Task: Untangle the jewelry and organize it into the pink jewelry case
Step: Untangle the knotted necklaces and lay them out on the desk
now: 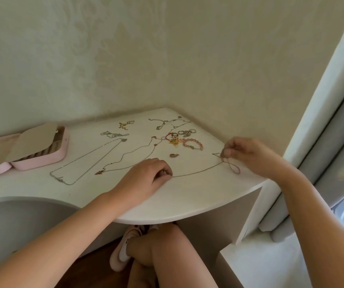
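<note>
Now one thin chain (196, 173), pinched by left hand (148, 173) and right hand (248, 154), one pink case (42, 163) open

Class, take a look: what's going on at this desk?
A person sits at a white corner desk sorting jewelry. The left hand and right hand each pinch a thin chain stretched between them, looped near the right hand. Other necklaces lie spread out, a pink bead bracelet and rings cluster behind, and the pink jewelry case stands open at the left.
</note>
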The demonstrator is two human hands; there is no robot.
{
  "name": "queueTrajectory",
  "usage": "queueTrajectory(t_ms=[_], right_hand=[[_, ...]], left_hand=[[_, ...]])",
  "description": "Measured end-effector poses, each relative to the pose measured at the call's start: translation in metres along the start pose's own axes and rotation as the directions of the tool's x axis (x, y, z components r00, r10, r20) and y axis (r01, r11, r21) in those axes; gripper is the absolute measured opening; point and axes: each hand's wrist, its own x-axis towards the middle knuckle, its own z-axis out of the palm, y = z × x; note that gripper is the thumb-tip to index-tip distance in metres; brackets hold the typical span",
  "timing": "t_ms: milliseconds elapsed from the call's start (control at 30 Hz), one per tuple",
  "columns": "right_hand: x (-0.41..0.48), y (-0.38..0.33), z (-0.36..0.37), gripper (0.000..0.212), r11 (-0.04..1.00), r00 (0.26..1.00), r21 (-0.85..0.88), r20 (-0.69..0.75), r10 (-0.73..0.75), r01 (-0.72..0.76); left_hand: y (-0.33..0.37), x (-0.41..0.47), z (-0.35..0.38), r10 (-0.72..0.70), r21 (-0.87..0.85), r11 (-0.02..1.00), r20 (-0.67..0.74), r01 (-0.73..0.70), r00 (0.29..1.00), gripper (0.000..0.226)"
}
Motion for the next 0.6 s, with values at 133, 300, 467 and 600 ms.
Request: queueTrajectory(t_ms=[133,300,467,600], right_hand=[[0.022,-0.005,-0.002,0.011,0.934,0.988,0.358,-0.152,0.04,0.017],[0.046,-0.019,-0.002,0.017,0.878,0.993,0.477,-0.092,0.075,-0.022],[0.055,-0.035,-0.014,0.014,0.996,0.993,0.058,-0.088,0.075,-0.07],[0.062,-0.048,-0.016,0.015,1.0,0.997,0.005,-0.078,0.025,-0.025]], left_hand=[[-0.018,-0.014,-0.015,-0.106,-0.041,0.994,-0.025,0.105,0.994,0.006],[-0.05,-0.04,-0.044,-0.251,-0.032,0.968,-0.101,0.249,0.963,0.008],[-0.069,-0.059,-0.06,-0.354,-0.001,0.934,-0.132,0.357,0.926,0.004],[-0.066,-0.052,-0.062,-0.348,0.033,0.934,-0.124,0.355,0.929,0.005]])
